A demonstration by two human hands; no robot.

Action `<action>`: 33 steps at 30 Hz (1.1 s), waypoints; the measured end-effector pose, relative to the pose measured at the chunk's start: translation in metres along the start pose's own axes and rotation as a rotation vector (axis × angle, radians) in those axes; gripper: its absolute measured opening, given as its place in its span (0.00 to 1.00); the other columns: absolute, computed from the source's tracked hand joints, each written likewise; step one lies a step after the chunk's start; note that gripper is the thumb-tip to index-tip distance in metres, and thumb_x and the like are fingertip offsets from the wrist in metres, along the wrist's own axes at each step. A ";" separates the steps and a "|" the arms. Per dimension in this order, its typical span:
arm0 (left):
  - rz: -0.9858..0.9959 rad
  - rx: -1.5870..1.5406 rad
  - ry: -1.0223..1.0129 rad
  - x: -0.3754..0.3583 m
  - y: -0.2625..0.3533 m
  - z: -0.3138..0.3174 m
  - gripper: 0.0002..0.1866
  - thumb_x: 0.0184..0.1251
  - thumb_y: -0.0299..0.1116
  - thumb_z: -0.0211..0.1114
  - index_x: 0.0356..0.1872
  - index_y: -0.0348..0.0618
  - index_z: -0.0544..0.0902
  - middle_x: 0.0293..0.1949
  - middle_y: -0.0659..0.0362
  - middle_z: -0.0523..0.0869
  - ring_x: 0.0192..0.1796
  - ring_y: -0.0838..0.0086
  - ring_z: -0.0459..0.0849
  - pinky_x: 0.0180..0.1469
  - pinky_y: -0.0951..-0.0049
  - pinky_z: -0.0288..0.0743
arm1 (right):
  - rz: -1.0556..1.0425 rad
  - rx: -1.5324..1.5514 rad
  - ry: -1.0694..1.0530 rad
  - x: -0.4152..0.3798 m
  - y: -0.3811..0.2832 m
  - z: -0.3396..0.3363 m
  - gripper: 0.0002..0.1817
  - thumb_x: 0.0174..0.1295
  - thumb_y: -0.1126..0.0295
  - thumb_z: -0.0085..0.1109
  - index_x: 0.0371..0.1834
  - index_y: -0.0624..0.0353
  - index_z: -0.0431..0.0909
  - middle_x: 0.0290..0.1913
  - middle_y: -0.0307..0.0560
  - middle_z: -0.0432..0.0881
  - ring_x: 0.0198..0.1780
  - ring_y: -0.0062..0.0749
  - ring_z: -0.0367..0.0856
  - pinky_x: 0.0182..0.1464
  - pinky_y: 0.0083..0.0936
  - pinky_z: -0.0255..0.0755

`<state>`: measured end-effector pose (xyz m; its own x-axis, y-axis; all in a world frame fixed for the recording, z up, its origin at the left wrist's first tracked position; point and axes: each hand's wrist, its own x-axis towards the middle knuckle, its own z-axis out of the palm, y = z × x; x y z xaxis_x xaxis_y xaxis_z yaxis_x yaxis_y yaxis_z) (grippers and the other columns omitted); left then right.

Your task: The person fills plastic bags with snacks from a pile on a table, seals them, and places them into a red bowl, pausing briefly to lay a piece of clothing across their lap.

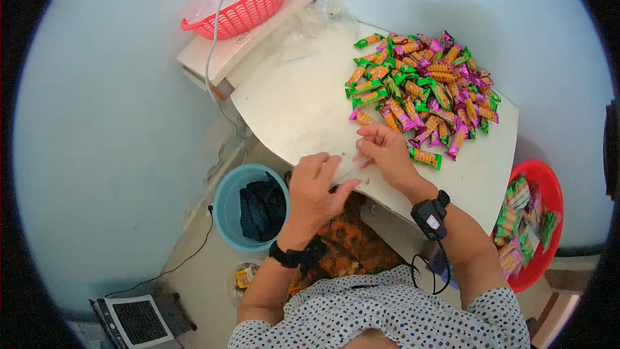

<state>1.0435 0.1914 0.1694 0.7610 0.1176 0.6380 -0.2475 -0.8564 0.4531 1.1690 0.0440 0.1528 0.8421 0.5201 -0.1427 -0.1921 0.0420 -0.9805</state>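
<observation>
A thin strip of clear plastic, apparently a bag (pixel 351 172), stretches between my two hands at the near edge of the white table. My right hand (pixel 389 157) pinches its upper end, thumb against fingers. At the lower end is my left hand (pixel 314 189), fingers curled and thumb stretched out, with the plastic running in between them; the exact grip is partly hidden. Just beyond my right hand lies a large heap of small snack packets (pixel 423 87) in green and purple wrappers. One green packet (pixel 425 158) lies beside my right wrist.
Clear plastic bags (pixel 303 32) lie at the table's back left, by a white raised board (pixel 200 58) bearing a red basket (pixel 242 16). A blue bucket (pixel 223 213) with dark cloth stands lower left. At right, a red tub (pixel 552 252) holds bagged packets. A cable (pixel 210 71) hangs at left.
</observation>
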 end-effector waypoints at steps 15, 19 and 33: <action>-0.241 -0.127 0.129 -0.006 0.000 0.037 0.07 0.56 0.23 0.72 0.36 0.38 0.85 0.30 0.53 0.82 0.30 0.62 0.82 0.33 0.67 0.77 | -0.021 0.058 -0.028 -0.005 -0.004 0.006 0.20 0.64 0.72 0.66 0.56 0.66 0.72 0.35 0.41 0.80 0.33 0.24 0.83 0.32 0.20 0.80; -0.338 -0.229 0.133 -0.002 0.002 0.040 0.09 0.56 0.24 0.74 0.38 0.37 0.85 0.29 0.53 0.82 0.27 0.69 0.82 0.30 0.72 0.75 | -0.066 -0.025 -0.115 -0.004 0.002 0.003 0.23 0.64 0.74 0.66 0.59 0.66 0.70 0.35 0.40 0.78 0.33 0.23 0.83 0.33 0.19 0.79; -0.482 -0.315 0.205 0.009 -0.002 0.026 0.04 0.60 0.26 0.71 0.35 0.37 0.87 0.29 0.55 0.85 0.28 0.75 0.81 0.31 0.76 0.73 | -0.058 -0.057 -0.080 -0.005 -0.001 0.005 0.20 0.62 0.79 0.61 0.57 0.64 0.71 0.32 0.42 0.80 0.31 0.23 0.83 0.31 0.20 0.79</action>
<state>1.0666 0.1812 0.1575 0.7080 0.5761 0.4084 -0.0934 -0.4968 0.8628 1.1624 0.0451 0.1549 0.8074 0.5850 -0.0766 -0.1134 0.0265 -0.9932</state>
